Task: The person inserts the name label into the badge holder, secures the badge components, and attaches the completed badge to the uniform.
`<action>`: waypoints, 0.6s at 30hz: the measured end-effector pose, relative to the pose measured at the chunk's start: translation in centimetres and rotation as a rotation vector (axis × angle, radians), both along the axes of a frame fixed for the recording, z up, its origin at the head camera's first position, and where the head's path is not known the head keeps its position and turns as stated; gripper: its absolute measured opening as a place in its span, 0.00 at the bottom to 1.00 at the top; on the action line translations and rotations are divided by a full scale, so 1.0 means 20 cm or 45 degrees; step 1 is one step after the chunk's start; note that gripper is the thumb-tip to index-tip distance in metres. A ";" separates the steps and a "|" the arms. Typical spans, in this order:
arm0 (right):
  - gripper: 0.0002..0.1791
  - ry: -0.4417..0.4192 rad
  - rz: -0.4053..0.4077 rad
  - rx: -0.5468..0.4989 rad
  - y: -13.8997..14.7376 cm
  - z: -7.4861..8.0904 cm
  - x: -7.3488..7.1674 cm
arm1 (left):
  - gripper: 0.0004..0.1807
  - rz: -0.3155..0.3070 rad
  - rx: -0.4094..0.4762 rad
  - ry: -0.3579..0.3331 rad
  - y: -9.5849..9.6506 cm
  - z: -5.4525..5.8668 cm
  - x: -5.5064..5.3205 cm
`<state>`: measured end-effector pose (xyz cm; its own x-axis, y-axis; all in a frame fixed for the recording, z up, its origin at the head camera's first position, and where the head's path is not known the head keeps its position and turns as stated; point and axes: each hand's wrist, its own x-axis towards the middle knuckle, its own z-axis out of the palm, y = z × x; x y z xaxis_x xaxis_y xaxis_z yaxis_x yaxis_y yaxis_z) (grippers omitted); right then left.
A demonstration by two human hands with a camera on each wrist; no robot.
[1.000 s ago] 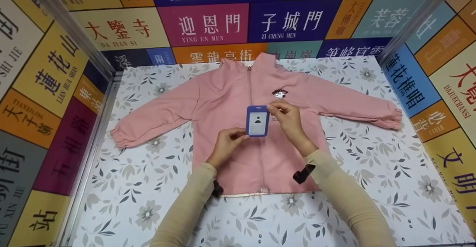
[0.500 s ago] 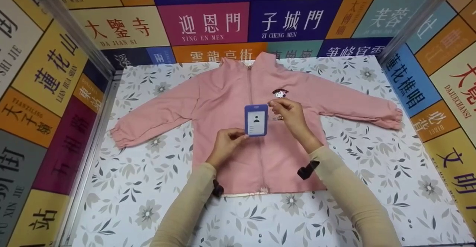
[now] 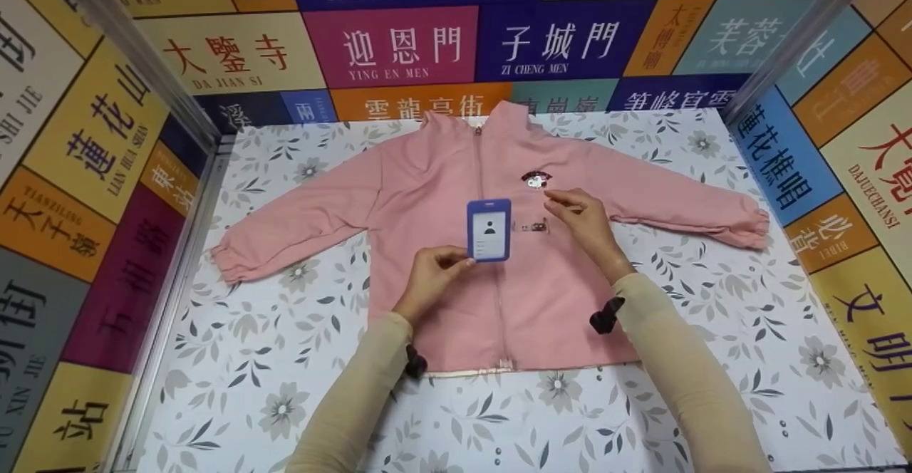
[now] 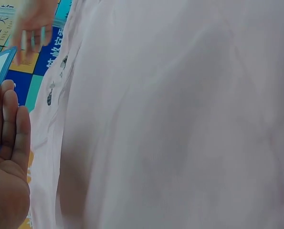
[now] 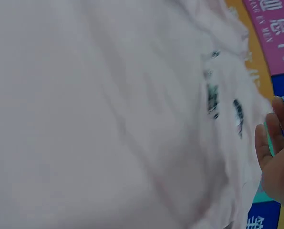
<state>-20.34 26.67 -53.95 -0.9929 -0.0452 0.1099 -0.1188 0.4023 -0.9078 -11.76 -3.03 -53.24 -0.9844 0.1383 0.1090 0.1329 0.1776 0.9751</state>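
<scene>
Plainly, in the head view, a blue-rimmed badge (image 3: 488, 229) is held over the middle of a pink jacket (image 3: 548, 284), close to its zip (image 3: 501, 302). The lower corner of the badge is pinched by the left hand (image 3: 436, 273). Over the jacket's chest, near the cartoon print (image 3: 536, 179), the right hand (image 3: 578, 216) is held with thumb and forefinger close together; nothing can be seen between them. The jacket is spread on a flower-patterned worktop (image 3: 285, 359), its arms stretched out.

In the left wrist view, the badge is only partly shown, gripped at its edge by thumb and fingers. Beyond it, the right hand is seen with its fingers hanging loosely.

In the right wrist view, the right hand is shown beside the jacket's chest with fingers relaxed and nothing visibly held; the badge is not seen.

By its look, the badge should be judged light, flat and stiff, perhaps a little slippery, and best taken by its rim. The jacket should prove soft and easily creased.
</scene>
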 end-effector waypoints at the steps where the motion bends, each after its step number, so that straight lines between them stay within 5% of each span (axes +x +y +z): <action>1: 0.22 0.006 -0.003 0.058 0.01 -0.02 0.00 | 0.07 0.001 0.001 0.002 0.00 0.00 0.00; 7: 0.18 0.043 0.035 0.346 0.05 -0.12 -0.01 | 0.07 -0.011 -0.009 -0.007 0.00 -0.01 0.00; 13: 0.18 -0.008 0.064 0.480 0.04 -0.16 -0.01 | 0.08 -0.048 -0.044 -0.013 -0.02 0.00 0.00; 18: 0.14 0.122 0.107 0.599 0.03 -0.17 -0.02 | 0.08 -0.054 -0.060 -0.040 -0.02 -0.02 0.00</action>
<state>-20.79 27.28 -57.39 -0.9700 -0.1917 0.1493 -0.2429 0.7519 -0.6129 -11.80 -3.53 -53.59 -0.9803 0.1843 0.0707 0.1109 0.2182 0.9696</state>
